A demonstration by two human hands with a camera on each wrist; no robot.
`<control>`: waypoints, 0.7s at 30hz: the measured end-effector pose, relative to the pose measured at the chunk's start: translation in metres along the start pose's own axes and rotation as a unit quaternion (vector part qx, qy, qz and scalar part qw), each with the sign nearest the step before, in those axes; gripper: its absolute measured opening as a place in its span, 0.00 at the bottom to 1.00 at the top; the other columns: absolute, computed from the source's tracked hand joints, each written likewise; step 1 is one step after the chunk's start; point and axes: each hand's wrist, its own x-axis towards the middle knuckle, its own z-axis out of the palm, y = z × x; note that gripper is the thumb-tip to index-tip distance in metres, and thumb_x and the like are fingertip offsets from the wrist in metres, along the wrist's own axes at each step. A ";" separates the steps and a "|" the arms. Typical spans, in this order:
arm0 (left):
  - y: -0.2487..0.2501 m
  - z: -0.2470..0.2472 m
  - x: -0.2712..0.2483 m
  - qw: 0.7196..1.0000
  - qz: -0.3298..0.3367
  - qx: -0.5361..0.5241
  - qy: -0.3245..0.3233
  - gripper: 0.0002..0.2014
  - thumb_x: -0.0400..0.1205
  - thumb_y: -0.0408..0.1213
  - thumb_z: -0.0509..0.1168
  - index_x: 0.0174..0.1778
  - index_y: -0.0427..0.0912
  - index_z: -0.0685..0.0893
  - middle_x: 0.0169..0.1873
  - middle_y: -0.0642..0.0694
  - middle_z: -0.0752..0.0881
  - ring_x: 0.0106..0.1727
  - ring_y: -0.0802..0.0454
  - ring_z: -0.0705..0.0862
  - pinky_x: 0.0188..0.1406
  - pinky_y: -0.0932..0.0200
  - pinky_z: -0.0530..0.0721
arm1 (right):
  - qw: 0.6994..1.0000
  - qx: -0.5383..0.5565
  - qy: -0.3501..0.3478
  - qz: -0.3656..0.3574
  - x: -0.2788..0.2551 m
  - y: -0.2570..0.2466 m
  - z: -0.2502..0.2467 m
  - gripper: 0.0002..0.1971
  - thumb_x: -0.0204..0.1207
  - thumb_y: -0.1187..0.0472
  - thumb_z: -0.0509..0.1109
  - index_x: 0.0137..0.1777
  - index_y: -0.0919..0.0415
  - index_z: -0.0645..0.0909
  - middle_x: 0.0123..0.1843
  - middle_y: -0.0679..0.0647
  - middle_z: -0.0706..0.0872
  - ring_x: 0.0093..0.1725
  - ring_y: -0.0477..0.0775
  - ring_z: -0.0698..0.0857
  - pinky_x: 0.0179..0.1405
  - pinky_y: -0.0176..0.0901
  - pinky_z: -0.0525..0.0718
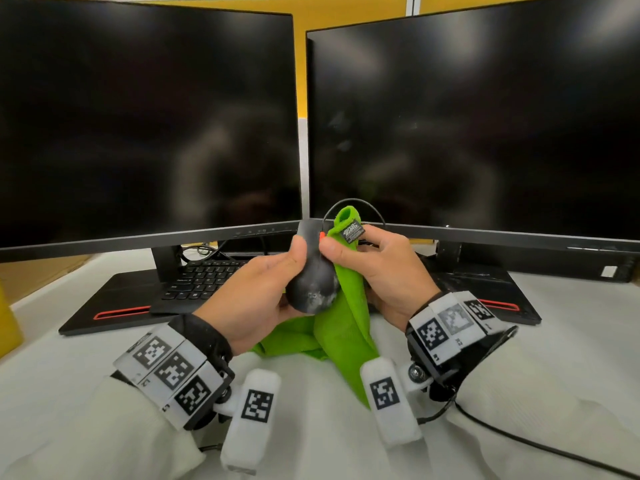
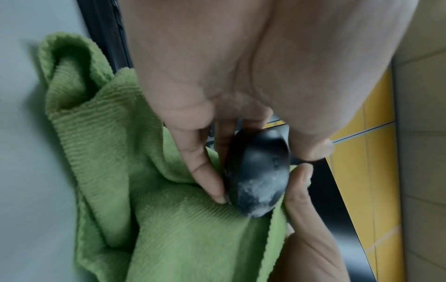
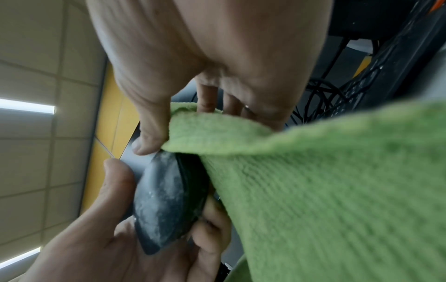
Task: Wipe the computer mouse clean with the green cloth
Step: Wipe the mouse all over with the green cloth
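Observation:
A black computer mouse (image 1: 313, 278) with whitish dust on its rear is lifted above the desk, and my left hand (image 1: 263, 289) grips it, thumb on top and fingers underneath. In the left wrist view the mouse (image 2: 258, 175) shows the same dusty patch; in the right wrist view the mouse (image 3: 166, 200) lies in the left palm. My right hand (image 1: 377, 268) grips the green cloth (image 1: 346, 317) against the mouse's right side, thumb pressing near its red scroll wheel. The cloth (image 3: 325, 181) hangs down to the desk, its black label sticking up above the fingers.
Two dark monitors (image 1: 149, 116) (image 1: 478, 126) stand close behind the hands. A black keyboard (image 1: 204, 277) lies on the left monitor's base. The mouse cable (image 1: 360, 204) loops up behind the cloth. Another black cable (image 1: 519, 439) crosses the white desk at the lower right.

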 end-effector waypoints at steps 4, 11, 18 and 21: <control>0.006 0.001 0.003 0.998 -0.012 -0.036 0.044 0.21 0.90 0.52 0.59 0.69 0.44 0.88 0.65 0.43 0.93 0.71 0.45 0.89 0.77 0.37 0.82 | 0.997 0.039 0.066 0.018 0.003 -0.006 -0.002 0.14 0.77 0.63 0.80 0.55 0.74 0.91 0.54 0.71 0.94 0.50 0.66 0.92 0.56 0.66 0.93; 0.011 -0.001 0.002 0.991 0.001 -0.087 0.103 0.20 0.91 0.52 0.59 0.70 0.45 0.87 0.61 0.44 0.94 0.63 0.49 0.93 0.67 0.44 0.87 | 0.975 0.194 -0.048 0.095 -0.001 -0.021 -0.016 0.28 0.82 0.47 0.62 0.67 0.71 0.86 0.63 0.70 0.87 0.63 0.71 0.86 0.72 0.69 0.82; 0.008 0.003 0.001 0.994 0.010 -0.065 0.084 0.22 0.92 0.53 0.56 0.70 0.43 0.87 0.64 0.42 0.93 0.69 0.44 0.90 0.75 0.39 0.83 | 0.998 -0.009 -0.066 0.007 -0.004 -0.008 -0.002 0.17 0.74 0.80 0.73 0.61 0.68 0.87 0.54 0.65 0.91 0.53 0.68 0.91 0.57 0.71 0.90; 0.005 0.006 0.000 0.997 0.012 -0.030 0.068 0.22 0.93 0.51 0.53 0.68 0.44 0.88 0.62 0.42 0.94 0.70 0.41 0.89 0.74 0.40 0.84 | 0.996 -0.068 -0.064 0.000 -0.006 -0.006 -0.004 0.24 0.69 0.77 0.82 0.63 0.63 0.81 0.56 0.65 0.92 0.53 0.68 0.94 0.49 0.74 0.93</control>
